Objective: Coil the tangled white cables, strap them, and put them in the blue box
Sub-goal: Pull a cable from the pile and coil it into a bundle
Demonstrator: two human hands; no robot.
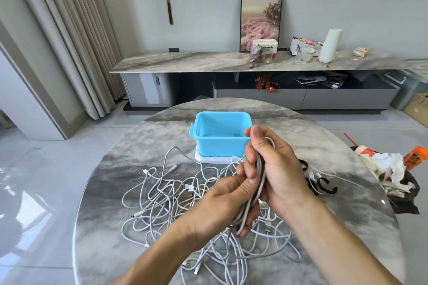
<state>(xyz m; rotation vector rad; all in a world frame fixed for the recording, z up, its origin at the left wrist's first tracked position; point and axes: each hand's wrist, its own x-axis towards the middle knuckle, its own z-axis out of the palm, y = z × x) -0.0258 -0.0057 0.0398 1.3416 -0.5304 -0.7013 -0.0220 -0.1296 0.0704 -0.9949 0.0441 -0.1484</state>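
Head view: right hand (275,169) grips a coiled white cable bundle (257,183) upright above the round marble table (111,192), fingers curled round its upper part. Left hand (222,206) pinches the bundle's lower part, thumb on the strands. Tangled white cables (166,201) lie loose mid-table beneath both hands. Blue box (220,139) stands open near the far edge. Black straps (324,186) lie toward the right edge.

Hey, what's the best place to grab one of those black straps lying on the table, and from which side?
Take the black strap at the middle of its curved back, from above. It lies flat as an open C on the table, right of the right hand, so the arc is clear of the white cables.
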